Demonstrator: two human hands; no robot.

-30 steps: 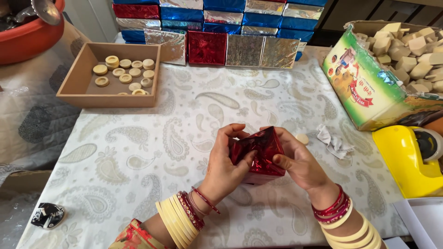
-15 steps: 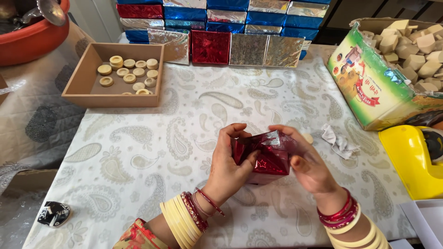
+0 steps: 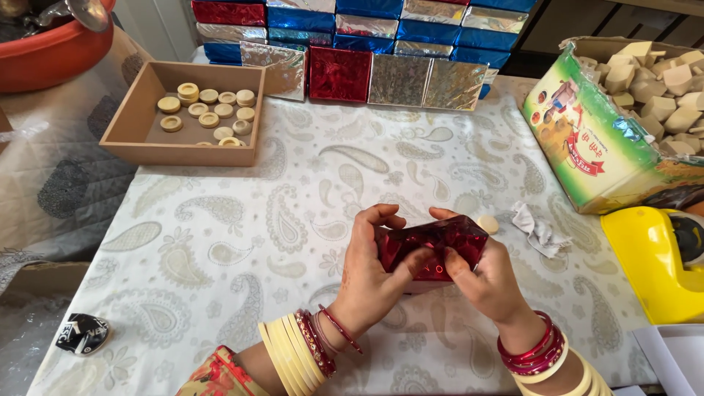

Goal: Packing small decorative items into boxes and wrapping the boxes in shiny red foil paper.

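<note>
Your fingers pinch a small block wrapped in shiny red foil (image 3: 434,246), held just above the middle of the table between both hands. Your left hand (image 3: 374,268) curls around its left end, thumb pressed on the near face and the other fingers hooked over the top edge. Your right hand (image 3: 488,282) clamps the right end, thumb (image 3: 456,270) flat on the near face, fingers wrapped behind. Stacked bangles ring both wrists, cream and red. Just beyond your right hand a small cream disc (image 3: 488,224) lies on the paisley tablecloth (image 3: 242,242), and beside it a crumpled white scrap (image 3: 537,229). Farther right stands a green printed carton (image 3: 598,139) filled with pale wooden blocks (image 3: 660,92), with a yellow tape dispenser (image 3: 656,260) near it at the edge. Far left, an open brown box (image 3: 136,125) holds round cream discs (image 3: 209,110). Along the back, foil-wrapped packets in silver, red and blue (image 3: 367,44) stand in rows. A red basin (image 3: 48,51) sits at the top left corner.
</note>
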